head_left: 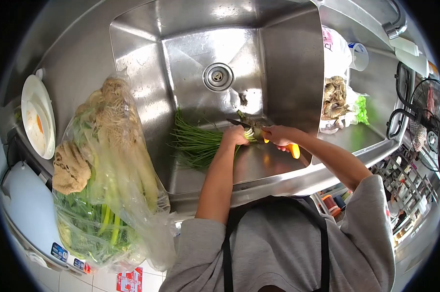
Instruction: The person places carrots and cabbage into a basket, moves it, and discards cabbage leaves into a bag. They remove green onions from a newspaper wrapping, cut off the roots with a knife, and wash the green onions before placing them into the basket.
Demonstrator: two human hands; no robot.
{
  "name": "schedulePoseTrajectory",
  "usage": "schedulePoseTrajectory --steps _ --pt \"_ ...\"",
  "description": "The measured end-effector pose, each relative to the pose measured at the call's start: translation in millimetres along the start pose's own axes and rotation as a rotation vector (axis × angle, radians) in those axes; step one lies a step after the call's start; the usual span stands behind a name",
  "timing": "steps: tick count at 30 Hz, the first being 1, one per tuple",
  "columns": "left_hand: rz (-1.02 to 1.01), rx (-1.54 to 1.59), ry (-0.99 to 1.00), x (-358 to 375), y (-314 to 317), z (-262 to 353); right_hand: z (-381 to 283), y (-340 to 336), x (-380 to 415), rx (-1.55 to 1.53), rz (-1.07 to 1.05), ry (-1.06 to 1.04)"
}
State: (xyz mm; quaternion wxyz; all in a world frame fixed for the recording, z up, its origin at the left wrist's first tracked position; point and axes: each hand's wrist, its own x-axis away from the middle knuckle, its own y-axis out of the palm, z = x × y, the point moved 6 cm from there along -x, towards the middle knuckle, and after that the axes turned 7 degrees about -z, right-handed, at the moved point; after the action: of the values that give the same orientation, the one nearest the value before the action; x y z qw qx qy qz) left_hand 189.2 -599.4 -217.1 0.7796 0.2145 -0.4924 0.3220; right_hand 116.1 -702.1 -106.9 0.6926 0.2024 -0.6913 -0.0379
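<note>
scallions (198,145) | left hand (236,136) grasping them, right hand (281,136) grasping knife (294,151) | bagged greens (115,170) beside sink (290,73)

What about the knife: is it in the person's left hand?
No, the right hand grips the knife by its yellow handle, while the left hand holds the bunch of green stalks.

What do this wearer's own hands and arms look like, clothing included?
The left hand and right hand are ungloved, forearms uncovered, no watch visible. A grey short-sleeved fabric shirt covers the upper arms; black apron straps cross it.
</note>
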Motion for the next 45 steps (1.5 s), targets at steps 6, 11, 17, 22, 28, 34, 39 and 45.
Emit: schedulePoseTrajectory --steps 6,11,17,22,28,34,39,45 --pt "0.047 0.030 0.065 9.4 -0.3 4.4 6.4 8.1 7.9 -0.026 -0.033 -0.060" --pt "0.087 0.055 0.055 12.2 1.0 6.1 15.1 13.5 25.1 -0.070 -0.091 0.032" --pt "0.064 0.042 0.052 16.3 3.7 3.6 3.1 25.4 -3.6 -0.032 -0.097 0.023" --pt "0.015 0.085 -0.026 15.1 2.6 -9.2 9.3 25.1 44.5 0.065 -0.199 0.058" --pt "0.045 0.013 -0.025 -5.9 11.5 -38.7 13.6 8.3 120.4 0.928 0.323 -0.124" --pt "0.068 0.007 0.021 11.4 6.0 -32.3 -93.7 4.3 271.0 0.886 1.169 -0.275" --pt "0.266 -0.031 0.053 31.1 -3.8 -24.5 -196.7 -47.0 263.2 1.009 1.712 -0.740" --pt "0.125 -0.018 0.021 40.5 -8.0 -19.5 -321.5 -120.6 202.2 1.108 1.811 -0.831"
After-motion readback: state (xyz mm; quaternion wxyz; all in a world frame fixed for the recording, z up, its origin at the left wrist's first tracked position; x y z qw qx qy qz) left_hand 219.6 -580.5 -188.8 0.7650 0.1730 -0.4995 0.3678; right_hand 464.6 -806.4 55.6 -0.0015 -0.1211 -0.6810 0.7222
